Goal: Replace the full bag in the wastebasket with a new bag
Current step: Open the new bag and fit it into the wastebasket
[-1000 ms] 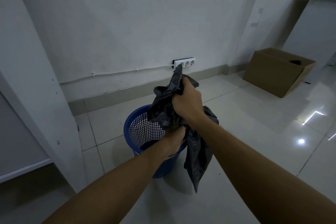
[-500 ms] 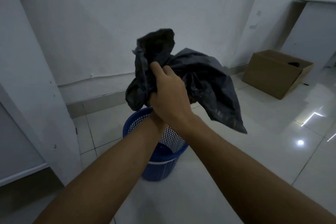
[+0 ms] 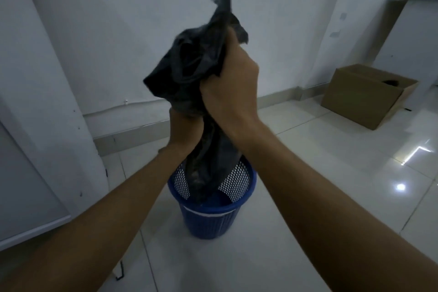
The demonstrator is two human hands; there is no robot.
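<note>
A crumpled dark grey plastic bag (image 3: 189,71) is held up in front of me, its top bunched and its tail hanging down into the wastebasket. My right hand (image 3: 231,87) grips the upper part of the bag in a fist. My left hand (image 3: 186,129) clutches the bag just below, mostly hidden behind the plastic. The blue mesh wastebasket (image 3: 246,199) stands upright on the white tiled floor directly under my hands; no liner shows over its rim.
A white wall with a grey skirting board (image 3: 132,137) runs behind the basket. A white panel (image 3: 35,102) stands at the left. A brown cardboard box (image 3: 365,95) sits on the floor at the right. Glossy tiles (image 3: 331,173) stretch to the right.
The bag, spread out to the right half a second ago, now hangs bunched and vertical with its tail in the basket. My hands have lifted higher.
</note>
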